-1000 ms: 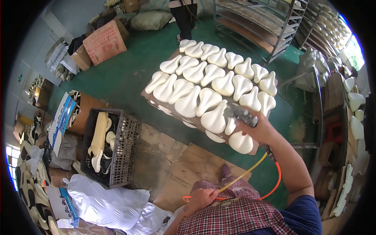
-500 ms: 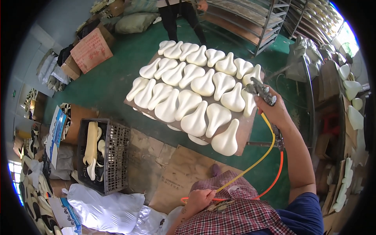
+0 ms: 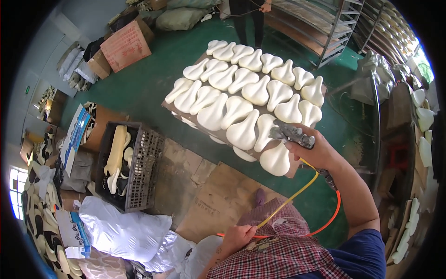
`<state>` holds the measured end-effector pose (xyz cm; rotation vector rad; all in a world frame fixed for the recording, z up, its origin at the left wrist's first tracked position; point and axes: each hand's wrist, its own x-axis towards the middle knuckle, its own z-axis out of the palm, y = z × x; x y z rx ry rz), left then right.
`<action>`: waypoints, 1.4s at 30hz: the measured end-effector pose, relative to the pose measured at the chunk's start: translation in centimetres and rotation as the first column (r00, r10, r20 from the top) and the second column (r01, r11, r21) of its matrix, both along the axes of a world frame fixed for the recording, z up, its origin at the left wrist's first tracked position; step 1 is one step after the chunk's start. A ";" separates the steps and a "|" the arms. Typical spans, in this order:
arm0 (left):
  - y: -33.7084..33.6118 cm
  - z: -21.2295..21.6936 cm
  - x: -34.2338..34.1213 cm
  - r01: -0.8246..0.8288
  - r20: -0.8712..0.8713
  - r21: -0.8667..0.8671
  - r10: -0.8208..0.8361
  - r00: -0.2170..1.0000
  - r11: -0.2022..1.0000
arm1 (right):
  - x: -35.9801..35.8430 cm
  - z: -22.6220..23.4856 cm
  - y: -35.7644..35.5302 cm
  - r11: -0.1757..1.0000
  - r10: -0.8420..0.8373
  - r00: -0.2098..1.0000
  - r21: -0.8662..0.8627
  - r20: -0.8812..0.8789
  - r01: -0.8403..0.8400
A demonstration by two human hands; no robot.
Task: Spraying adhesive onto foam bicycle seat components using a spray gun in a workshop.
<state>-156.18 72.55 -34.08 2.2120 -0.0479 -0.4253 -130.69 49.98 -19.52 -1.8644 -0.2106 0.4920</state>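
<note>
My right hand (image 3: pixel 319 148) is wrapped round a grimy metal spray gun (image 3: pixel 292 134), its nozzle pointing left over the near right part of a board (image 3: pixel 292 170). Rows of cream-white bicycle saddle pads (image 3: pixel 242 131) cover that board, narrow noses turned various ways. The gun partly covers one pad and sits just above the nearest one (image 3: pixel 274 161). A yellow hose (image 3: pixel 297 191) and an orange hose (image 3: pixel 338 208) run from the gun toward my waist. My left hand (image 3: pixel 239 236) is closed on the yellow hose; the orange one passes beside or under it. Any spray is too faint to see.
Left of the board, a dark plastic crate (image 3: pixel 145 168) holds a yellowish roll and some pads. White plastic sacks (image 3: pixel 123 232) lie near left, cardboard (image 3: pixel 211 200) on the floor. A person (image 3: pixel 248 23) stands beyond the board. Metal racks (image 3: pixel 341 32) rise far right.
The spray gun in my right hand has moved from the board's right edge toward me and left, over the nearest pads. My view has shifted a little. My left hand keeps its place.
</note>
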 end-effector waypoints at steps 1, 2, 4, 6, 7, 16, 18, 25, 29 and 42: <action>0.0 0.0 -0.6 -0.008 0.017 -0.001 0.008 1.000 1.000 | -0.4 -0.1 0.3 1.000 -0.001 0.999 -0.026 0.041 0.002; 0.1 -0.1 -1.3 -0.010 0.020 0.001 0.010 1.000 1.000 | -0.6 -0.1 0.5 0.999 -0.001 0.997 -0.051 0.083 0.006; 0.2 -0.4 -2.6 0.006 0.013 0.006 -0.007 1.000 1.000 | 0.1 -0.7 -0.3 0.985 -0.091 0.980 -0.128 0.175 0.114; 0.3 -0.6 -3.9 0.000 0.021 0.014 -0.001 1.000 1.000 | -0.2 -0.5 -1.0 0.976 -0.132 0.961 -0.138 0.243 0.169; 0.4 -0.7 -4.6 -0.005 0.019 0.025 0.004 1.000 1.000 | -1.0 -0.5 -0.8 0.977 -0.128 0.962 -0.137 0.243 0.165; -0.6 -0.5 -4.9 0.042 0.028 0.021 -0.043 0.999 0.999 | -3.6 0.2 -2.0 0.984 -0.149 0.970 -0.066 0.192 0.164; -0.6 -0.7 -4.4 0.062 0.024 0.022 -0.063 0.998 0.998 | -5.0 1.4 -2.0 0.993 -0.066 0.982 -0.084 0.176 0.082; -1.7 0.1 -2.2 0.159 0.013 -0.004 -0.159 0.987 0.987 | -2.8 0.2 -9.5 0.883 -0.447 0.848 -0.009 0.287 0.469; -2.1 0.3 -2.0 0.155 -0.009 -0.016 -0.155 0.988 0.988 | -5.0 0.8 -9.6 0.927 -0.354 0.923 -0.078 0.152 0.368; -2.1 0.1 -4.8 0.126 -0.008 -0.034 -0.127 0.992 0.991 | -8.5 -0.7 -8.6 0.965 -0.257 0.963 0.078 0.081 0.251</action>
